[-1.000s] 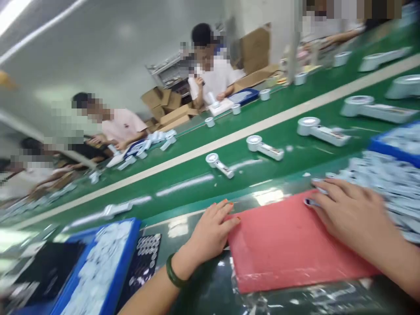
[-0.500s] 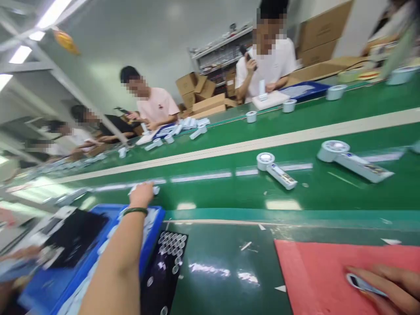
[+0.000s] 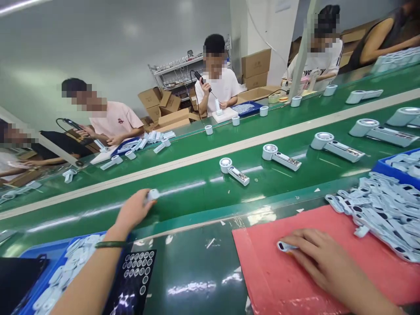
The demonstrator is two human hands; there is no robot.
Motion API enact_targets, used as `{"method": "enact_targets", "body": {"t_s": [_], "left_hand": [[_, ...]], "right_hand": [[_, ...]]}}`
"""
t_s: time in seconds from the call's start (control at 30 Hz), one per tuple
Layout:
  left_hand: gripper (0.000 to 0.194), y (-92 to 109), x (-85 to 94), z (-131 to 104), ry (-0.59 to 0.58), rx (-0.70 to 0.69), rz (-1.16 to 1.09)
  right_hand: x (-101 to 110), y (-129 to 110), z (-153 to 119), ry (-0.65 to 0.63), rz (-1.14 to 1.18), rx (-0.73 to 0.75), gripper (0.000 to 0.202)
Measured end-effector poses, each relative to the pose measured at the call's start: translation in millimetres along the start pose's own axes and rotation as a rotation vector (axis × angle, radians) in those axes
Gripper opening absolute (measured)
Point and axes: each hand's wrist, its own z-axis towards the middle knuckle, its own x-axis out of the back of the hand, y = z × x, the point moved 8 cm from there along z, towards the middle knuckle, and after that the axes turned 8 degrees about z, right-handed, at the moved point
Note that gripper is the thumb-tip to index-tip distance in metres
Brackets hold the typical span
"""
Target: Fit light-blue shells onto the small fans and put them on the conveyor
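Note:
My left hand (image 3: pixel 133 212), with a green bangle on the wrist, reaches over the near part of the green conveyor belt (image 3: pixel 193 192). Its fingers are closed on a pale blue plastic part (image 3: pixel 153 194), mostly hidden by the hand. My right hand (image 3: pixel 318 258) rests over a red mat (image 3: pixel 262 271) and pinches a pale blue handle cover (image 3: pixel 285 247) with a black oval at its end. Right of that hand lies a pile of similar handle covers (image 3: pixel 383 210). Below my left forearm is a black sheet (image 3: pixel 131 288) with rows of clear ring stickers.
Handheld fans (image 3: pixel 236 173) lie in a row along the belt. A blue tray (image 3: pixel 62 245) of pale blue parts stands at left, another blue tray (image 3: pixel 380 166) at right. Across the belt, co-workers (image 3: pixel 216 87) sit with tools and parts.
The view has turned to the right, bringing the handle cover pile and more fans into sight. My left hand remains over the belt; my right hand still holds its handle cover.

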Motion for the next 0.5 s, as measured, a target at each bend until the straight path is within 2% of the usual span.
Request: {"method": "enact_targets", "body": {"t_s": [0.07, 0.13, 0.2, 0.23, 0.3, 0.33, 0.4, 0.43, 0.5], "left_hand": [[0.035, 24, 11.5, -14, -0.039, -0.122, -0.052], [0.033, 73, 18.7, -31, -0.089, -0.286, -0.108], [0.036, 145, 25.7, -55, -0.120, -0.509, -0.158], [0.037, 188, 32.1, -72, -0.100, -0.687, -0.190], [0.036, 260, 45.7, -105, 0.013, -0.944, -0.180], [0.030, 288, 51.3, -119, 0.084, -1.020, -0.156], [0.015, 326, 56.6, -139, 0.182, -1.082, -0.090], [0.010, 336, 56.1, -144, 0.191, -1.086, -0.064], [0.012, 341, 49.3, -145, 0.134, -1.070, -0.031]], "right_hand": [[7, 3, -3, 0.040, 0.071, -0.032, 0.025], [17, 9, -8, 0.115, 0.131, -0.080, 0.027], [29, 15, -16, 0.193, 0.161, -0.109, 0.029], [36, 18, -20, 0.222, 0.162, -0.112, 0.030], [50, 22, -27, 0.254, 0.146, -0.110, 0.031], [58, 23, -31, 0.267, 0.134, -0.108, 0.030], [76, 23, -39, 0.295, 0.111, -0.117, 0.029], [86, 22, -42, 0.311, 0.103, -0.124, 0.028], [102, 17, -47, 0.344, 0.096, -0.133, 0.027]]}}
